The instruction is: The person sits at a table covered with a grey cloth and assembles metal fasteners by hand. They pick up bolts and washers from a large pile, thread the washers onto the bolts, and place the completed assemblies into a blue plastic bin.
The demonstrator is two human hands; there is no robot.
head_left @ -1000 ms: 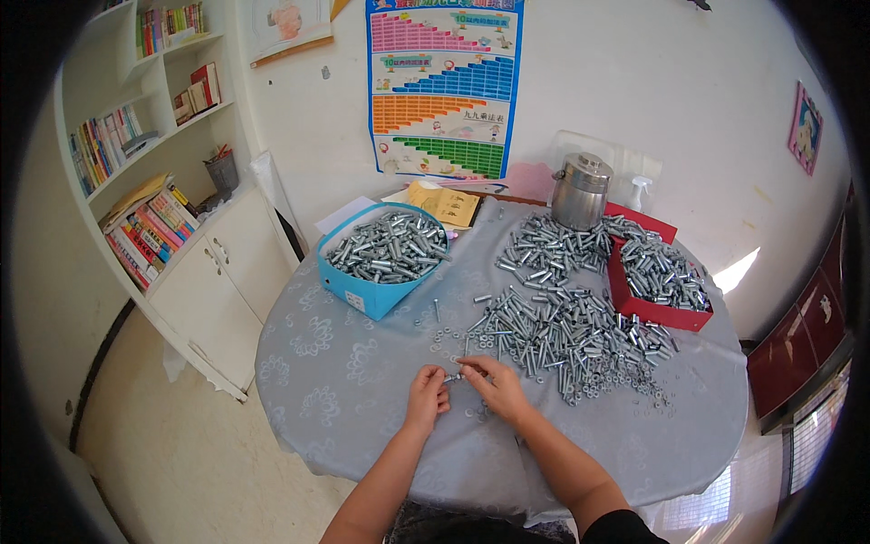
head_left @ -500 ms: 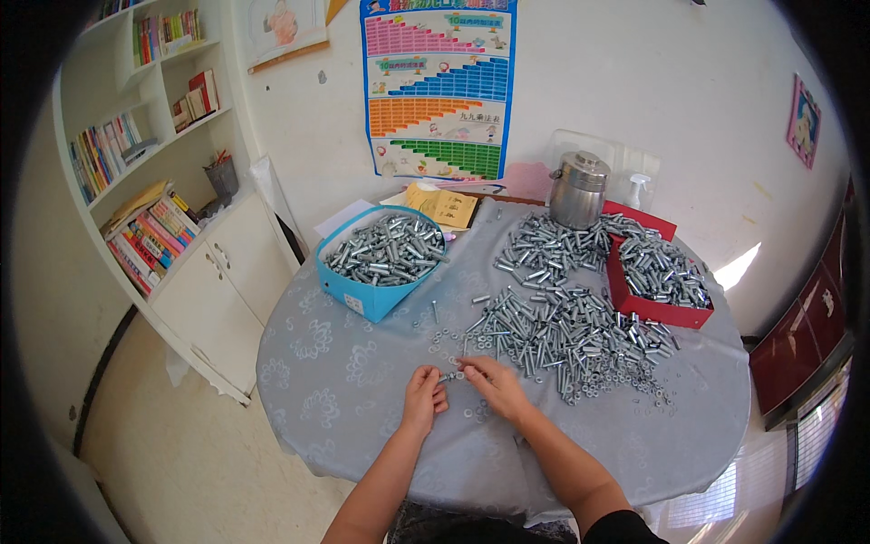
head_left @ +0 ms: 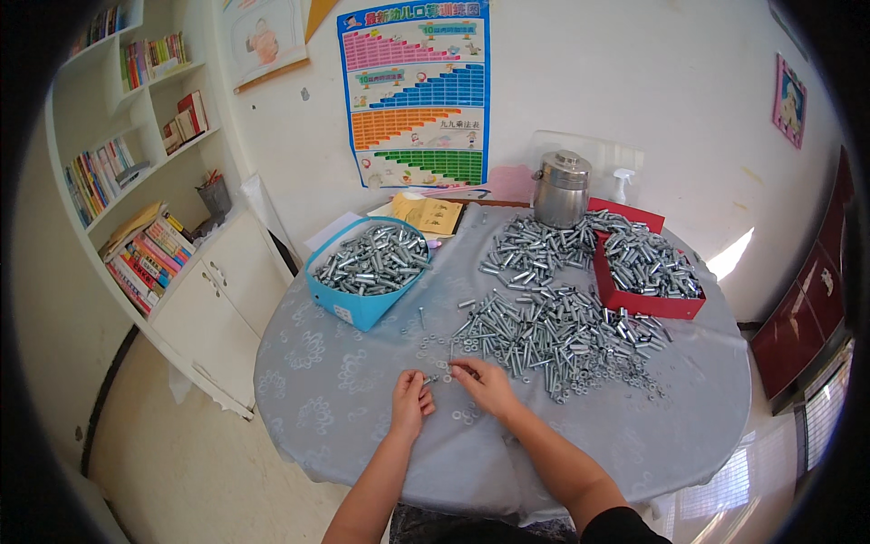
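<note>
My left hand (head_left: 411,403) is closed, its thumb and fingers round a small metal bolt (head_left: 431,378) whose end pokes out toward the right. Just across from it, my right hand (head_left: 484,384) has its fingertips pinched low over the loose washers (head_left: 444,365) on the cloth; what sits in that pinch is too small to make out. Beyond my right hand spreads a big heap of silver bolts (head_left: 521,331). Small nuts (head_left: 580,384) lie along the near side of this heap. A single bolt (head_left: 421,317) stands upright farther off.
A blue bin (head_left: 362,313) full of metal fasteners stands at the far left of the grey-covered table (head_left: 353,453). At the far right, a red box (head_left: 648,305) holds more. Behind the heap are a steel pot (head_left: 562,190) and a white spray bottle (head_left: 622,185).
The view has shifted slightly, so the whole table appears moved a little left. My hands stay close together, the left still round the bolt and the right still at the washers.
</note>
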